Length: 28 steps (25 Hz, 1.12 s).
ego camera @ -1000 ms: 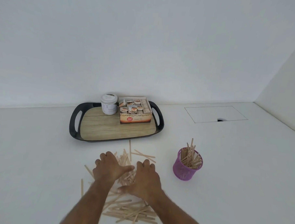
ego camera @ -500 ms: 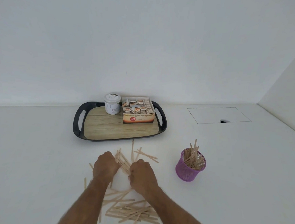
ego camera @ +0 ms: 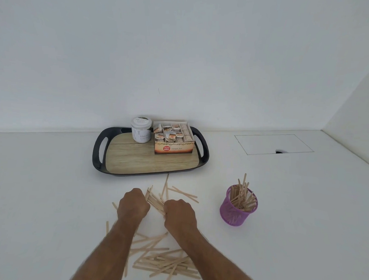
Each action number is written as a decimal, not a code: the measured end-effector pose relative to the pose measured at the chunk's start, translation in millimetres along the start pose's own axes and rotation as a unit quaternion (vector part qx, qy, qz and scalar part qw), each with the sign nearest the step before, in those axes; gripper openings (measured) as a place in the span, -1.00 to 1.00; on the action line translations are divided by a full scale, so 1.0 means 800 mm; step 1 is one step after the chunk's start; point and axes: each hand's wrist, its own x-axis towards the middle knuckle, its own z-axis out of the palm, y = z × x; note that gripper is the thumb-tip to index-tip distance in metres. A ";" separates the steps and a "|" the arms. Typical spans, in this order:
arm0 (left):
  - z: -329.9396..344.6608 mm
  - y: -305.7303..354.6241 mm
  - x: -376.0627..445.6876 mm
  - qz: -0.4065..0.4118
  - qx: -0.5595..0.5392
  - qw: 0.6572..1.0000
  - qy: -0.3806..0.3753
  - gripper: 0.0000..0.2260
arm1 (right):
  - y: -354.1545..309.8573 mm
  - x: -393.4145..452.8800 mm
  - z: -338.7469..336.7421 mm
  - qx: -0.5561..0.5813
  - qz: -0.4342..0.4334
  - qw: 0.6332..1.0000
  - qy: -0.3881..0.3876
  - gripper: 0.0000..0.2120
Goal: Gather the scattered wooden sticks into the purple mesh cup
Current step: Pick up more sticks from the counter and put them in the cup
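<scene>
Pale wooden sticks lie scattered on the white counter. A bunch of sticks [ego camera: 155, 202] is gathered between my two fists: my left hand [ego camera: 133, 206] grips its left end and my right hand [ego camera: 179, 213] grips its right end, fingers curled round the bundle. A few loose sticks [ego camera: 184, 192] lie just beyond my hands, and a larger heap of sticks [ego camera: 163, 259] lies between my forearms near the front. The purple mesh cup [ego camera: 237, 207] stands upright to the right of my right hand, with several sticks standing in it.
A black-rimmed tray [ego camera: 98, 155] with a wood-look bottom sits behind the sticks, carrying a white jar [ego camera: 141, 132] and an open tea-bag box [ego camera: 173, 139]. A rectangular hatch with a finger notch [ego camera: 274, 144] is set in the counter at the back right. White walls close the back and right.
My hands went from lying flat on the sticks to closing into fists around a bunch, drawing those sticks together between them. The cup and tray have not moved.
</scene>
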 end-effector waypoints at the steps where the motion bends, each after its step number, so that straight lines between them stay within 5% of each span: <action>1: 0.000 0.002 -0.003 0.005 0.004 1.000 0.006 -0.83 | 0.000 0.000 0.000 -0.003 -0.002 1.000 0.000 -0.75; 10: -0.005 0.002 -0.007 0.018 0.022 1.000 0.002 -0.94 | 0.005 0.006 0.007 -0.023 -0.031 0.999 0.038 -0.81; 16: -0.014 -0.006 -0.004 0.019 -0.015 1.000 0.013 -0.90 | 0.034 0.006 -0.006 0.218 0.063 0.967 0.112 -0.86; 19: -0.021 0.001 -0.004 0.033 -0.058 0.997 0.039 -0.93 | 0.046 0.001 -0.025 0.334 0.075 0.925 0.162 -0.90; 22: -0.024 0.026 -0.011 0.066 -0.180 0.981 0.038 -0.90 | 0.058 -0.007 -0.055 0.503 0.081 0.838 0.197 -0.89; 25: -0.020 0.070 -0.033 0.115 -0.313 0.943 0.024 -0.89 | 0.075 -0.020 -0.089 0.627 0.052 0.739 0.241 -0.86; 28: -0.008 0.117 -0.062 0.156 -0.442 0.883 -0.017 -0.88 | 0.103 -0.037 -0.121 0.658 0.043 0.682 0.317 -0.83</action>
